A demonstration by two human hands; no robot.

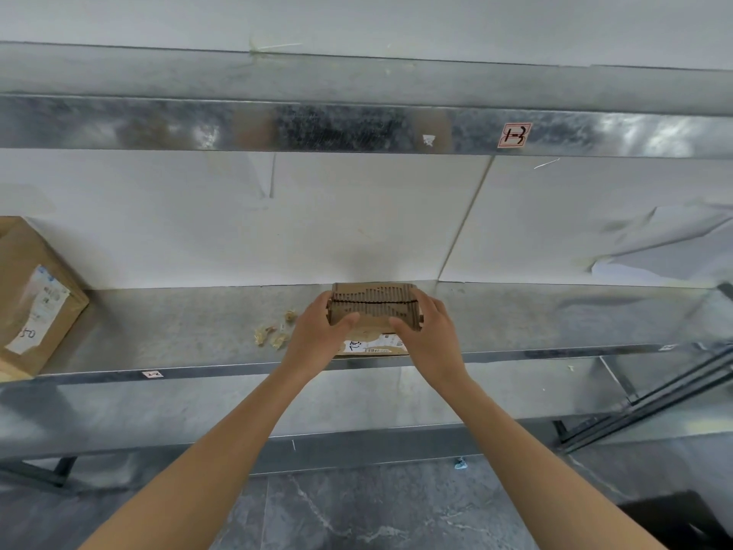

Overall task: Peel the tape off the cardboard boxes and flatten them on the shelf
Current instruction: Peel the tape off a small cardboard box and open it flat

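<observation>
On the metal shelf (178,327), well to the left of the left hand (317,335), a large cardboard box (27,295) is seen closed, its contents hidden. A small cardboard box (373,303) is gripped between the left hand and the right hand (428,331), above a labelled flat cardboard (373,345). Tape scraps (273,331) are seen just left of the left hand.

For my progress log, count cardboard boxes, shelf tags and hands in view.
Cardboard boxes: 2, held box (labelled panel beneath counted with it), left box
Shelf tags: 2, red tag, small tag
Hands: 2, left hand, right hand
Total: 6
</observation>
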